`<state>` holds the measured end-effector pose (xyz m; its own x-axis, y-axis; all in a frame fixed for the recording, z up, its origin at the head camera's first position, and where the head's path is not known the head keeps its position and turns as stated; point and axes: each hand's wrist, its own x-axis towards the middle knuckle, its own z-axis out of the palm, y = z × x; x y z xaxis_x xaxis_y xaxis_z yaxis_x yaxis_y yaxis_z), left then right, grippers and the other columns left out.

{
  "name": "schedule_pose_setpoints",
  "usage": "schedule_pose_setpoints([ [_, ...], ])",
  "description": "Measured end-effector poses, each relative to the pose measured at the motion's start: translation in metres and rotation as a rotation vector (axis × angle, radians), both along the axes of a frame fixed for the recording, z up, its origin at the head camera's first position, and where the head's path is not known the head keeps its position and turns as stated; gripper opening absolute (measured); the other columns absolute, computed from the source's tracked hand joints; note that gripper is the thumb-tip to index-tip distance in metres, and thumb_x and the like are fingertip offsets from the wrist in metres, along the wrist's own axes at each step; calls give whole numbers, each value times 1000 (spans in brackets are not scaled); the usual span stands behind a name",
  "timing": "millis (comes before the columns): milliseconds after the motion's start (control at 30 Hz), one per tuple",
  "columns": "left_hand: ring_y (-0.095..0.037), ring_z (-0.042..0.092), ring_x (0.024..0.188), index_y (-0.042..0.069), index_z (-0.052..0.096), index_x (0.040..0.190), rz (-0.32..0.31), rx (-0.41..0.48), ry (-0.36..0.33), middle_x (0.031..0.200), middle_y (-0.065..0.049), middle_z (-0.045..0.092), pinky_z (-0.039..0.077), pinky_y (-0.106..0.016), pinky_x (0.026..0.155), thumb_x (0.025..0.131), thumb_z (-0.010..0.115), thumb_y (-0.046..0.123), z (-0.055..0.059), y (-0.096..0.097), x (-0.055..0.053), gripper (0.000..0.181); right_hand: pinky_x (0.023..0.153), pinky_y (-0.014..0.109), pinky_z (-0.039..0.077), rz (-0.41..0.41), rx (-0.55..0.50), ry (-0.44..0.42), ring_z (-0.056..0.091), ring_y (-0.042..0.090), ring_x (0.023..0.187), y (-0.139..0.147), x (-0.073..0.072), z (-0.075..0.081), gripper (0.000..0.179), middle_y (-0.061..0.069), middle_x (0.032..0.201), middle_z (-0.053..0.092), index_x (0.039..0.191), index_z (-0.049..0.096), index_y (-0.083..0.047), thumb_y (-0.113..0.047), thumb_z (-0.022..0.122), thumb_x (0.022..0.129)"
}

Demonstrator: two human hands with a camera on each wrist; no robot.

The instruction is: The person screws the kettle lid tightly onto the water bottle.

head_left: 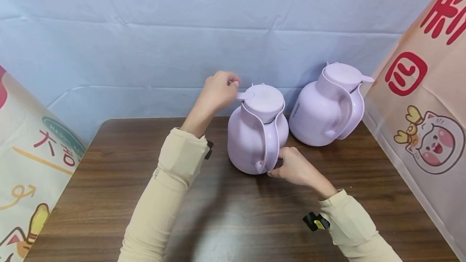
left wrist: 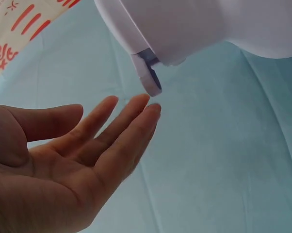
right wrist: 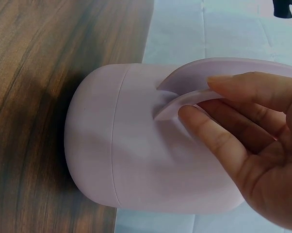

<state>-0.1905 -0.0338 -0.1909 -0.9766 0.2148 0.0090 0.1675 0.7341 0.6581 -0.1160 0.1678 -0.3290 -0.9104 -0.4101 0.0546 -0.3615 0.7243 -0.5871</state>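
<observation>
A lilac thermos jug (head_left: 247, 140) stands upright on the wooden table, its handle facing the front. From its round lid (head_left: 265, 98) a small tab (head_left: 244, 96) sticks out to the left. The left hand (head_left: 220, 90) is beside that tab; in the left wrist view its fingers (left wrist: 129, 138) are loosely extended just below the tab (left wrist: 150, 80), gripping nothing. Low on the jug's right side, the right hand (head_left: 296, 167) holds the lower part of the handle (head_left: 271, 144). In the right wrist view, its thumb and fingers pinch the handle's edge (right wrist: 189, 99).
A second lilac thermos jug (head_left: 314, 114) stands close by on the right, its lid tab pointing right. Behind the brown table (head_left: 233, 213) hangs a pale blue cloth (head_left: 164, 60). Printed sheets (head_left: 411, 140) with cartoons border both sides.
</observation>
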Motion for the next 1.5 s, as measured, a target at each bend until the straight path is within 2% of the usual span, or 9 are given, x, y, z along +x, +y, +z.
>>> schedule_pose_setpoints([
  [100, -24, 49, 99, 7, 64, 110, 7, -1, -1, 103, -7, 62, 40, -34, 81, 95, 41, 15, -1, -3, 4, 28, 68, 33, 47, 0, -2, -3, 58, 15, 72, 0, 0, 0, 13, -1, 73, 65, 72, 67, -11, -7, 77, 63],
  [300, -21, 49, 82, 6, 70, 93, -25, 6, -29, 88, -4, 64, 38, -27, 66, 91, 44, 11, -3, -4, 10, 26, 69, 34, 46, -4, -4, -2, 59, 17, 74, 1, 0, 1, 13, -2, 73, 65, 71, 67, -12, -9, 77, 64],
  [500, -20, 48, 78, 5, 69, 86, -54, 18, -31, 79, -4, 59, 36, -25, 63, 90, 42, 11, -5, -1, 11, 28, 70, 34, 47, -9, -6, -2, 61, 18, 75, 0, 0, 0, 12, -2, 73, 65, 70, 67, -12, -10, 77, 63],
  [633, -23, 48, 87, 5, 70, 87, -64, 7, -17, 84, -5, 59, 37, -27, 68, 92, 42, 13, -5, 2, 11, 29, 69, 34, 47, -3, -7, 5, 61, 17, 74, 0, -1, -1, 12, -2, 71, 65, 70, 67, -13, -10, 77, 63],
  [933, -22, 49, 96, 7, 68, 105, -57, 0, -19, 102, -4, 61, 40, -31, 78, 95, 42, 17, -6, 6, 9, 29, 69, 34, 47, -8, -5, -2, 61, 19, 75, 0, -1, -1, 13, -1, 74, 66, 70, 67, -12, -9, 78, 64],
  [1133, -21, 49, 97, 8, 66, 109, -53, -8, -23, 106, -4, 60, 40, -30, 79, 95, 41, 16, -6, 9, 4, 29, 68, 33, 47, -2, -12, 2, 60, 17, 73, 0, -1, -2, 13, -1, 73, 65, 70, 67, -12, -8, 77, 63],
  [1367, -22, 47, 113, 8, 61, 118, -66, -4, -31, 120, -5, 57, 38, -33, 91, 95, 40, 15, -7, 13, -3, 32, 68, 33, 47, -5, -13, -2, 59, 15, 72, 0, 0, -1, 12, -2, 71, 65, 70, 67, -11, -8, 77, 63],
  [1500, -21, 48, 112, 7, 60, 119, -67, -5, -17, 121, -6, 56, 38, -32, 92, 94, 40, 14, -9, 16, -6, 32, 67, 32, 46, -5, -13, -8, 57, 14, 71, 1, 0, -1, 13, -2, 71, 64, 71, 67, -11, -7, 77, 64],
])
